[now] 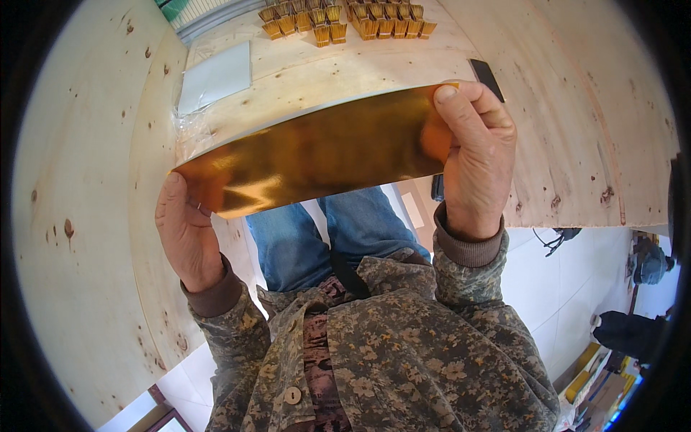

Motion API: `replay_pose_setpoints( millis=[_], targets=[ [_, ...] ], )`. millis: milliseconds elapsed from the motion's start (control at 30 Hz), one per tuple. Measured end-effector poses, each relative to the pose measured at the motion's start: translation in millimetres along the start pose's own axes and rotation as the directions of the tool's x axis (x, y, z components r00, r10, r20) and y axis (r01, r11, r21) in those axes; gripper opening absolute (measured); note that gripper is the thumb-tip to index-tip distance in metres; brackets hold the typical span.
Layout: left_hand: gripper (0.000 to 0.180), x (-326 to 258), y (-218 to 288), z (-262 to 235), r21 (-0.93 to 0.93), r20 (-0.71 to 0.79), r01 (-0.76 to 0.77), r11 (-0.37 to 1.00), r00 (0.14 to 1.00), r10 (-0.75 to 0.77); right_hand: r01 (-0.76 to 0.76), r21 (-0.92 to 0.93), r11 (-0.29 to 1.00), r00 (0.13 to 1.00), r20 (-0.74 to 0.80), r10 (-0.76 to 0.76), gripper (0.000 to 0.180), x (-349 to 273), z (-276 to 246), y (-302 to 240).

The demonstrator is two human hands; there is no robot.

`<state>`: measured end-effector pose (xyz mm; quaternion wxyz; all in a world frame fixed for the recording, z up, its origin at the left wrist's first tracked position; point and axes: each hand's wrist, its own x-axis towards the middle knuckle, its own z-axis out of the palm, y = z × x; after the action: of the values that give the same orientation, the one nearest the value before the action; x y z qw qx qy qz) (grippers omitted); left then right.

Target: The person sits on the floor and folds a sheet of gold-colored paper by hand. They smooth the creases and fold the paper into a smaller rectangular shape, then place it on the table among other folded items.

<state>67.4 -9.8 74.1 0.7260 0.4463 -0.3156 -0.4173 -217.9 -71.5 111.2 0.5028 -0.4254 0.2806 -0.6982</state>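
A long, shiny gold foil sheet (317,151) stretches between my two hands, in front of the plywood table's near edge. My left hand (188,234) pinches its left end, thumb on the facing side. At the upper right corner, my right hand (479,147) grips the sheet between thumb and fingers. The sheet bows slightly, and its glossy side reflects light near the lower left. Part of the fingers of both hands is hidden behind it.
Gold-coloured bundles (378,20) with fanned ends stand in rows at the far side of the plywood table (309,86). A pale flat sheet (216,78) lies at the far left beside clear plastic film (193,133). A dark flat object (486,79) lies beyond my right hand.
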Motion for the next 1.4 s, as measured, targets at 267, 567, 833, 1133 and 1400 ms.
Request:
replay_pose_setpoints(
  millis=[267,567,833,1133,1400],
  targets=[
    [0.031,3.6,-1.5,-8.5,-0.006,-0.042,0.017,1.000,0.999,-0.017,0.004,0.018,1.000,1.000,0.008,-0.004,0.008,1.9,-1.5,3.3],
    [0.030,3.4,-2.9,-5.8,0.082,0.117,-0.036,0.996,0.993,0.027,-0.053,-0.065,0.996,0.996,-0.081,0.048,0.007,8.0,-12.2,11.0],
    [0.026,10.2,-11.5,8.8,0.144,0.005,0.026,0.989,1.000,-0.027,-0.072,-0.198,0.978,0.985,-0.165,0.040,0.009,18.5,-20.4,19.6],
    [0.024,68.8,-74.5,12.4,0.259,-0.082,0.113,0.959,0.992,-0.095,-0.229,-0.252,0.940,0.955,-0.245,0.167,0.010,61.0,-47.9,88.9],
    [0.032,169.1,-179.9,16.2,0.856,-0.175,0.179,0.486,0.983,-0.053,-0.473,-0.239,0.848,0.855,-0.354,0.378,0.013,132.9,-101.0,228.8]
  ],
)
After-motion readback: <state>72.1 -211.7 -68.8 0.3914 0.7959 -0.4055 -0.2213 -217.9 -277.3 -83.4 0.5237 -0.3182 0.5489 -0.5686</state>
